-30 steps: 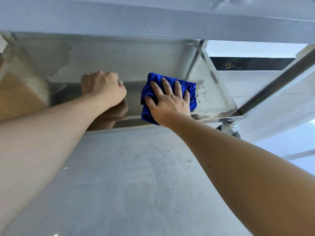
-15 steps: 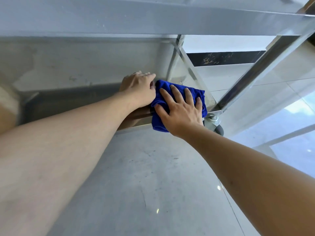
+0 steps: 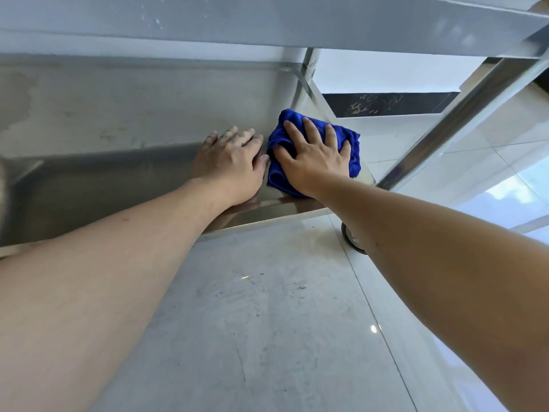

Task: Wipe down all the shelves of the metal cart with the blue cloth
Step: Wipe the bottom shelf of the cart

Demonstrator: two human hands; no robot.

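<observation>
The shiny stainless-steel cart's bottom shelf point(image 3: 118, 179) carries both hands. The crumpled blue cloth point(image 3: 352, 144) lies in its right corner beside the slanted leg point(image 3: 463, 114). The right hand point(image 3: 312, 157) presses it, fingers spread flat; the left hand point(image 3: 230, 162) rests alongside, fingers loosely curled, gripping nothing.

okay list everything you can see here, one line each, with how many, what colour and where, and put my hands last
cloth: one, blue, bottom shelf, right corner
bottom shelf: one, steel, centre left
upper shelf: one, steel, across the top
cart posts: two seen, steel, right side
caster: one, dark, under the right corner
floor: pale glossy tile, foreground
wall strip: one, black, far right
left hand: flat on the shelf beside the cloth
right hand: spread flat on the cloth
</observation>
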